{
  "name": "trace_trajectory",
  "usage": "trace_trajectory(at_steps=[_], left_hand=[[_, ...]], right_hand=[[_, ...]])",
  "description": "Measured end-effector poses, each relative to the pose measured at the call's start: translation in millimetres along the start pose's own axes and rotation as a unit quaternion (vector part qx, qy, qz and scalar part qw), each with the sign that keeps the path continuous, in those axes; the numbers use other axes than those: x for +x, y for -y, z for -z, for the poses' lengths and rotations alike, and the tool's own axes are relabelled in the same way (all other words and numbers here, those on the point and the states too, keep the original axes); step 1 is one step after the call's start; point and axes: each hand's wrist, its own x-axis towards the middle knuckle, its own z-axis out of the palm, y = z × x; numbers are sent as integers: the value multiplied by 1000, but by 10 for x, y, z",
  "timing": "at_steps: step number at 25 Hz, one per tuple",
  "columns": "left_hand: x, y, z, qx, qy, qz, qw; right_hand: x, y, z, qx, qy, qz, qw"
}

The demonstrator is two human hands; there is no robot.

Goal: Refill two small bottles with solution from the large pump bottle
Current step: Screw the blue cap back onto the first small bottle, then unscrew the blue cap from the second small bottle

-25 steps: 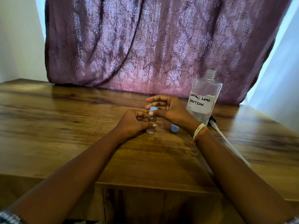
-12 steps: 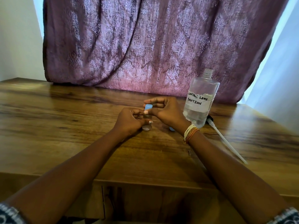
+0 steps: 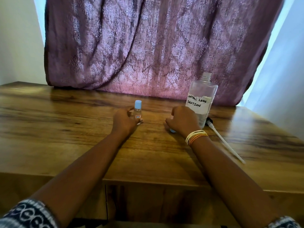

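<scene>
Forearms reach in from 6 o'clock over the tabletop (image 3: 65, 129). Left hand (image 3: 124, 121): fingers curled around a small capped bottle (image 3: 137, 111), upright at centre. Right hand (image 3: 182, 121), at 3 o'clock of it, fingers curled over a second blue cap (image 3: 172, 131); grip unclear. Pump tube (image 3: 225, 143) lies at 4 o'clock. Large bottle (image 3: 201, 101), uncapped, stands just behind the right hand. Curtain (image 3: 148, 46) at 12.

— What's in your left hand (image 3: 125, 120)?
— A capped small bottle (image 3: 137, 111), upright on the table (image 3: 65, 129).
— Your right hand (image 3: 182, 120)?
— Curled, low beside the large bottle (image 3: 201, 99), hiding something blue.
</scene>
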Motion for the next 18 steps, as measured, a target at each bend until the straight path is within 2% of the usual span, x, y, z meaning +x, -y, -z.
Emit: trace_trajectory(at_steps=[2,3,6,9,11,15,18], left_hand=[[-57,-12,19,30,-32,12,999],[-103,-15,24,41,-46,19,998],[-286,-72,-12,65,-26,-33,997],[-421,-167,-58,68,53,-123,989],[-428,-191,-80,67,66,-167,981],[-414,-190,-91,110,117,-170,972],[-405,-177,-96,68,141,-146,977]], right_hand=[[-46,3,-65,-29,46,-2,998],[-61,5,-102,-8,57,12,998],[-70,22,-149,165,59,40,984],[-15,30,-43,319,100,-2,942],[11,-20,5,379,109,-11,919],[-33,-32,85,476,120,25,871],[-72,72,96,560,106,6,822]])
